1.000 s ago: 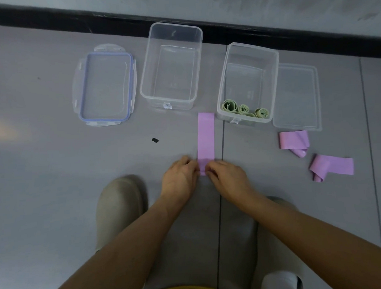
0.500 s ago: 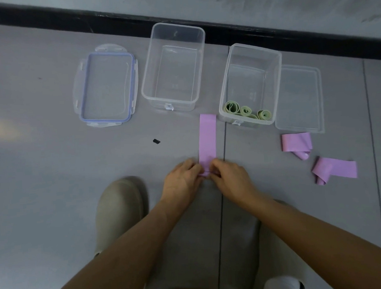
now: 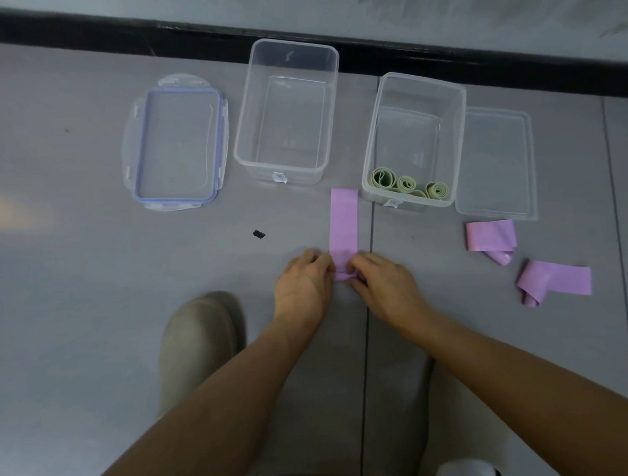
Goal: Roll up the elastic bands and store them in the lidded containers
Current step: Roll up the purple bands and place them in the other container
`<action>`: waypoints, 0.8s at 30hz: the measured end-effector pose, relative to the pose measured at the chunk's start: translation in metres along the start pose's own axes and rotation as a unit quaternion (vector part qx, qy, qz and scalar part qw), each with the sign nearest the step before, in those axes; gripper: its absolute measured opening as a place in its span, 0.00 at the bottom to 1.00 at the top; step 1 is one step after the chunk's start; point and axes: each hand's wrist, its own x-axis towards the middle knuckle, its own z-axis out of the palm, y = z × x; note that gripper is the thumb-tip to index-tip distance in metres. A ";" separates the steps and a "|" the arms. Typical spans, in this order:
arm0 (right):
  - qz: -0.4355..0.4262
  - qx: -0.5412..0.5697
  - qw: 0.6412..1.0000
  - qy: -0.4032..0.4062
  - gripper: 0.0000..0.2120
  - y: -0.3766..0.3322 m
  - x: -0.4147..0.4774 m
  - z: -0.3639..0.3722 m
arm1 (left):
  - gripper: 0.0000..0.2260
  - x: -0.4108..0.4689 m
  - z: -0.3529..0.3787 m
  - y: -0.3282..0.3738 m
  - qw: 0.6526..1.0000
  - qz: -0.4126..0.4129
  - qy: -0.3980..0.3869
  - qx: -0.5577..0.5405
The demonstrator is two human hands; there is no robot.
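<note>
- The fingertips [image 3: 325, 265] of the left hand [image 3: 303, 286] and the fingertips [image 3: 359, 265] of the right hand [image 3: 386, 289] are curling inward and pinching the near end of the pink band [image 3: 343, 222] from both sides. They are pressing a small turned-over fold against the floor.
- The rest of the pink band is lying flat and extending toward 12 o'clock from the hands. Its far end is resting between the two containers.
- Risk: the elastic material is likely resisting the curl. If either pinch is loosening, the first turn is likely springing open.
- Risk: if one hand is advancing faster than the other, the roll is likely skewing into a cone and failing to sit upright in a box.
- Risk: the far end is lying just beside the filled container [image 3: 458, 143] at 1 o'clock, so a roll drifting that way may be bumping its wall.
- Three green rolls [image 3: 404, 184] are already standing in that container. The empty container [image 3: 244, 133] at 11 o'clock is probably awaiting the pink rolls.
- Two loose pink bands [image 3: 490, 236] are waiting at 3 o'clock.
- Difference from the earlier frame: the near end, previously held nearly flat, is now showing a folded-over turn, and the fingertips are sitting slightly further toward 12 o'clock. The containers, lids and loose bands are remaining in place.
</note>
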 end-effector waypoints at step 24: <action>0.027 0.009 1.000 0.000 0.07 0.002 0.022 -0.006 | 0.08 0.014 0.002 -0.013 0.999 0.048 0.011 -0.012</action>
